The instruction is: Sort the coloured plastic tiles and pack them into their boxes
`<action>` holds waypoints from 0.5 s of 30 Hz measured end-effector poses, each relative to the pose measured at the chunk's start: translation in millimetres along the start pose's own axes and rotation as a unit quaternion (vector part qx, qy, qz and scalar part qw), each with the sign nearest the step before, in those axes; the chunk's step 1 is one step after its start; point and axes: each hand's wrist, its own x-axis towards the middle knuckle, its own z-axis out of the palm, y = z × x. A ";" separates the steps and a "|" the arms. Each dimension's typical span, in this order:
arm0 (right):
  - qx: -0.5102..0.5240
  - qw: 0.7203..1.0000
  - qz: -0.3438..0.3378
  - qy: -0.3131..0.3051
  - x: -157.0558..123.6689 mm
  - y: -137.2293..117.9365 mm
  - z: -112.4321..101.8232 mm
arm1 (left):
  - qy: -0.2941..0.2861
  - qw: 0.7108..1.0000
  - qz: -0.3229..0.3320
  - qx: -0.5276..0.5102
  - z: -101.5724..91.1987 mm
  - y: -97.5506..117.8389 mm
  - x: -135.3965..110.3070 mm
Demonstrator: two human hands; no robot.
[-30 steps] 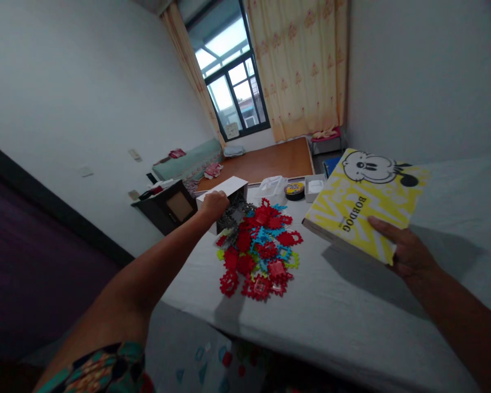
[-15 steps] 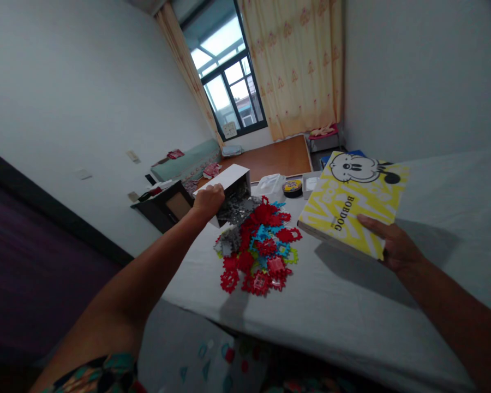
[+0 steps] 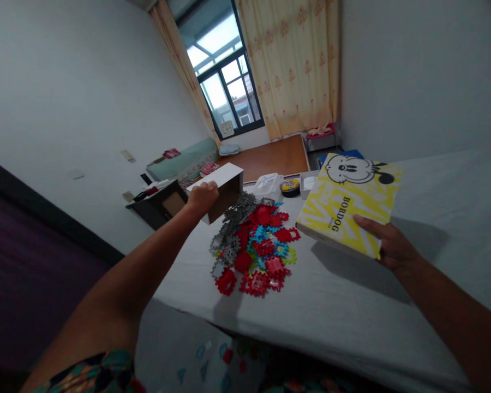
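My left hand (image 3: 203, 197) grips the edge of a white cardboard box (image 3: 223, 177), tipped on its side with its open mouth facing the pile. Beside that mouth, grey gear-shaped plastic pieces (image 3: 231, 229) are heaped on the white-covered table. Red gear-edged pieces (image 3: 265, 248) lie against them, mixed with blue pieces (image 3: 264, 233) and a few yellow-green ones. In my right hand (image 3: 393, 243) is a yellow and white box lid (image 3: 347, 204) printed with a cartoon dog and "BOBDOG", tilted above the table with my thumb on its printed face.
Behind the pile stand a clear plastic container (image 3: 269, 185), a round black tin with a yellow top (image 3: 290, 188) and a small white box (image 3: 308, 185). A dark cabinet (image 3: 159, 204) is at the left. Farther back is a brown board surface (image 3: 270, 157) below the window.
The grey pieces have slid out of the white box onto the pile, and its visible inside is now bare. My left hand has shifted slightly left with the box; the right still holds the lid.
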 end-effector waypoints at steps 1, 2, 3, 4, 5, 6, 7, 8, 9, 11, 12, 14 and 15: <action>0.000 1.000 0.004 0.003 0.2 0.2 -0.2 | 0.000 1.000 -0.001 0.000 0.4 -2.3 0.0; -0.001 1.000 0.006 0.002 0.6 0.7 -0.6 | 0.001 1.000 -0.003 0.000 0.6 -5.3 -0.2; -0.006 1.000 0.004 -0.004 1.2 1.4 -1.2 | 0.002 1.000 -0.006 0.001 0.4 -9.1 -0.5; -0.011 1.000 0.000 -0.011 1.8 2.2 -1.8 | 0.001 1.000 -0.010 0.001 -0.4 -13.8 -1.1; -0.016 1.000 -0.005 -0.017 2.5 3.0 -2.4 | -0.001 1.000 -0.018 0.000 -2.0 -19.5 -2.1; -0.018 1.000 -0.010 -0.022 3.1 3.6 -2.8 | -0.001 0.999 -0.033 -0.002 -4.3 -25.9 -3.5; -0.017 0.999 -0.015 -0.024 3.6 3.9 -3.1 | 0.003 0.999 -0.052 -0.005 -7.6 -32.5 -5.4; -0.015 0.999 -0.020 -0.022 4.0 3.6 -3.3 | 0.012 0.997 -0.077 -0.013 -11.5 -38.7 -7.8; -0.011 0.999 -0.026 -0.017 4.4 2.5 -3.6 | 0.025 0.994 -0.104 -0.025 -16.0 -43.6 -10.5; 0.003 0.999 -0.052 -0.005 5.0 -2.2 -5.3 | 0.062 0.984 -0.156 -0.064 -25.6 -46.1 -16.5; 0.015 0.997 -0.077 0.002 5.4 -6.1 -7.0 | 0.077 0.978 -0.173 -0.089 -30.2 -42.1 -19.4; 0.052 0.988 -0.142 0.013 5.8 -16.9 -12.3 | 0.093 0.968 -0.182 -0.147 -37.9 -21.7 -24.1; 0.079 0.980 -0.179 0.018 5.7 -23.7 -15.6 | 0.091 0.965 -0.170 -0.176 -40.8 -5.5 -25.9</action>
